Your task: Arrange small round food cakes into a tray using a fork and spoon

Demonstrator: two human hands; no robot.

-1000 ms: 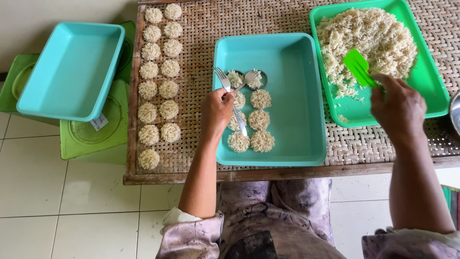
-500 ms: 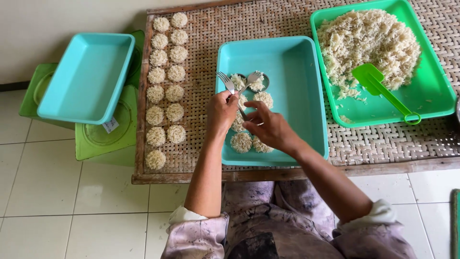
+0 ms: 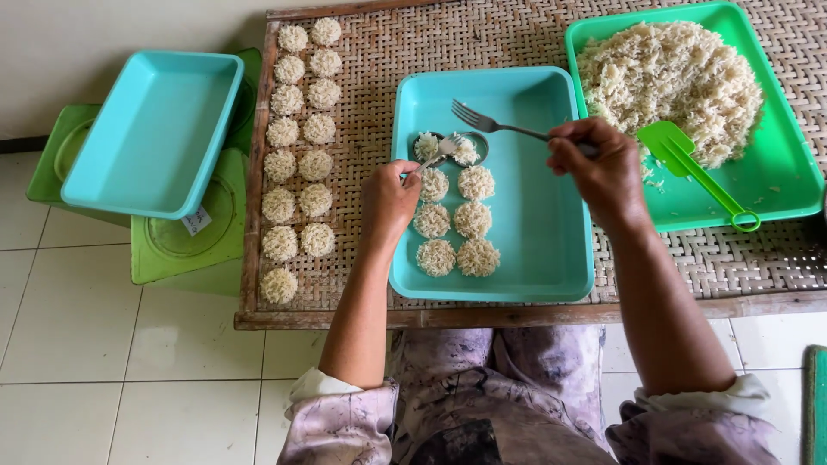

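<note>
— Fork (image 3: 498, 126) is lying almost level over the teal tray (image 3: 551, 250), yes? Which way is it pointing?

— Its long axis is running left to right, tines to the left, handle inside the right hand (image 3: 603, 168), whose fingers are closing tight around it.

— And the left hand (image 3: 389, 200)?

— It is pinching a spoon (image 3: 435, 155) handle, the bowl pointing up-right to the noodle rounds (image 3: 455, 220). Green tray (image 3: 775, 185) of noodles is just beside.
</note>
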